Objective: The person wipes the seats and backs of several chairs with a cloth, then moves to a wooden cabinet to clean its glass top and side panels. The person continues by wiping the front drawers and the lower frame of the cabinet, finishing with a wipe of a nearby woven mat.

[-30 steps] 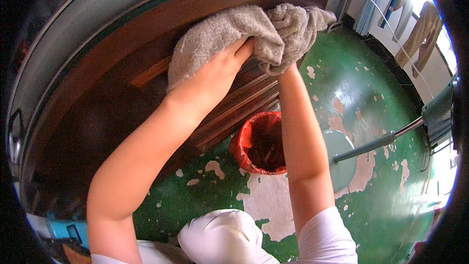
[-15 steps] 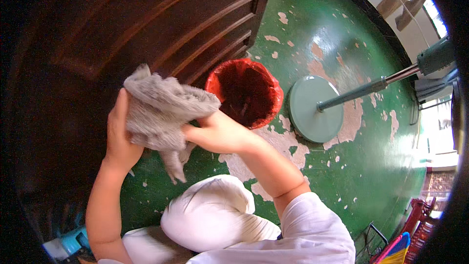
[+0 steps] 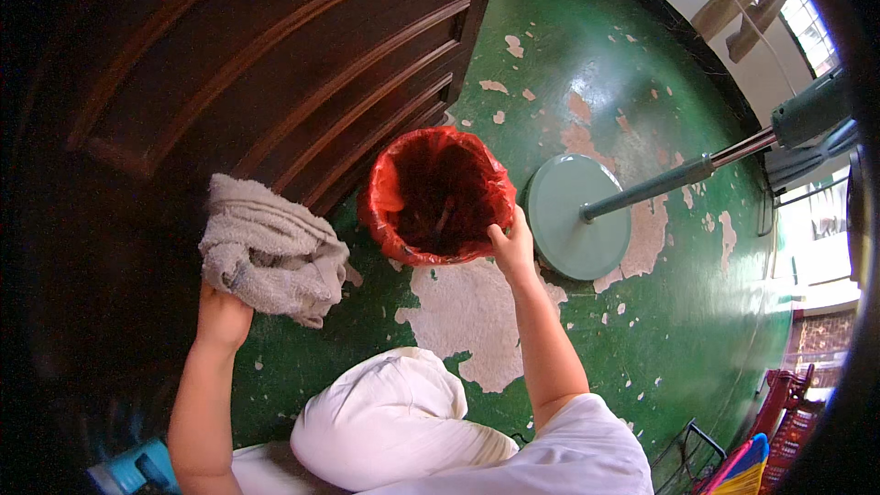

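Observation:
A crumpled grey cloth [image 3: 270, 252] rests bunched in my left hand [image 3: 225, 316]. Its fingers are mostly hidden beneath the folds. My right hand [image 3: 515, 246] grips the near right rim of a round bin [image 3: 390, 243] lined with a red plastic bag, thumb over the edge. Inside, the bin is dark, with some small thing at the bottom that I cannot make out. The cloth hangs to the left of the bin, apart from it.
A dark brown panelled wooden door [image 3: 302, 64] rises along the left. Right of the bin stands a pale green round base [image 3: 577, 220] with a grey-green pole [image 3: 655, 188]. The green floor [image 3: 678, 312] has peeled patches. A blue object [image 3: 147, 467] lies at lower left.
My right hand has let go of the cloth and taken hold of the bin's rim. The cloth has moved down and left in my left hand. The bin sits slightly nearer.

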`<action>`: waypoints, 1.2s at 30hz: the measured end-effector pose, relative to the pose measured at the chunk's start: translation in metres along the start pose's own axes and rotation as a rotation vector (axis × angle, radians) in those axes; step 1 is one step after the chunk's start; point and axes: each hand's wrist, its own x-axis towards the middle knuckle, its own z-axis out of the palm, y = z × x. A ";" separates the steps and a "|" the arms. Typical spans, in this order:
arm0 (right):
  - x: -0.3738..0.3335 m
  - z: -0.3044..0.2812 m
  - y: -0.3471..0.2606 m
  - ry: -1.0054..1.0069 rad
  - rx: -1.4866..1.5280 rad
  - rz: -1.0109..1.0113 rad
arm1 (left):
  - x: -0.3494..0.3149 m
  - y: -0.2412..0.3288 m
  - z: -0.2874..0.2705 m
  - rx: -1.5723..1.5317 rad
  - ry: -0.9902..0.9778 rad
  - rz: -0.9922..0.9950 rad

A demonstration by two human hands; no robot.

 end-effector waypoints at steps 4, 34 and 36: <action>0.030 -0.026 0.011 0.181 -0.099 -0.147 | -0.012 0.002 -0.008 0.022 0.018 0.016; -0.080 0.105 -0.159 -0.700 0.752 -0.296 | 0.006 0.135 0.100 1.144 -0.265 0.276; -0.052 0.104 -0.162 -0.382 0.565 -0.660 | 0.002 0.142 0.098 1.238 -0.254 0.507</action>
